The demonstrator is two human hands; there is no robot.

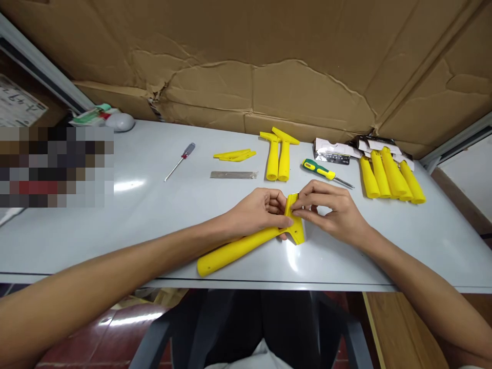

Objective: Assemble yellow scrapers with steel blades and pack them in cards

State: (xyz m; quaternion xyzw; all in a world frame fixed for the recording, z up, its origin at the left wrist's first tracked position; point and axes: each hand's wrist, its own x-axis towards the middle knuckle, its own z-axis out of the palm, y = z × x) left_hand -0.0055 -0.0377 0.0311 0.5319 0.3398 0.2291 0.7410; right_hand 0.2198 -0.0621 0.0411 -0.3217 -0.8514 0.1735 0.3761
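A yellow scraper [242, 249] with a long round handle lies at the table's front edge, its wide head turned to the right. My left hand [265, 210] is closed around the neck and head, thumb on top. The fingertips of my right hand [326, 207] pinch at the upper part of the head. A thin bright edge shows along the head's right side; whether my right fingers hold a small part is hidden. Behind my hands lie two yellow scrapers [272, 159], thin yellow pieces [234, 155] and a flat strip of metal blades [233, 175].
A green-yellow screwdriver [319, 169] and several yellow handles [392, 174] beside black-and-white packets [332, 151] lie right. A grey-handled screwdriver [180, 161] lies left. Cardboard [246, 92] stands behind the white table [161, 205]. A blurred patch covers the far left.
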